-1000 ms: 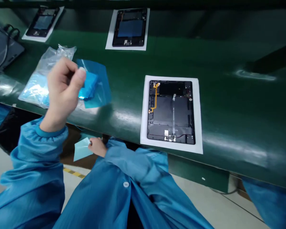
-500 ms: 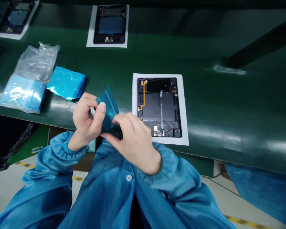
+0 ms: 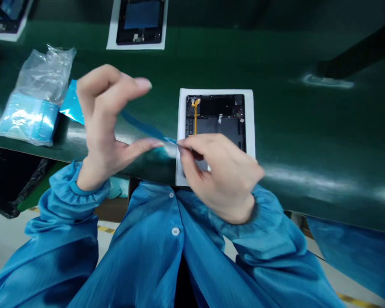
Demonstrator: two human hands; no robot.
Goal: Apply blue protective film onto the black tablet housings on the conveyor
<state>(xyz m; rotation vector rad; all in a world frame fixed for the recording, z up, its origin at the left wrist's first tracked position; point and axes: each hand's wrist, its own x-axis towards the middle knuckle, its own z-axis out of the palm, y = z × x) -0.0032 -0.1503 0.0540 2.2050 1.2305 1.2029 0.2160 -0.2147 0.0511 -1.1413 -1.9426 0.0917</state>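
A thin blue film sheet is seen nearly edge-on over the front of the bench. Its right end is pinched between the thumb and fingertips of my right hand, over the left edge of an opened tablet. My left hand has its thumb and index finger spread wide, close to the film's other end; whether it touches the film I cannot tell. The tablet lies on a white sheet, with an orange ribbon cable on its left. My right hand hides its lower part.
Left of my hands, a stack of blue film lies partly hidden beside a clear plastic bag with more blue film. Another opened tablet rests farther back, and one more at far left. A dark post stands at right.
My right hand has moved right with the film, over the tablet's left side. My left hand has gone from pinching the film to spread fingers. The view has shifted slightly.
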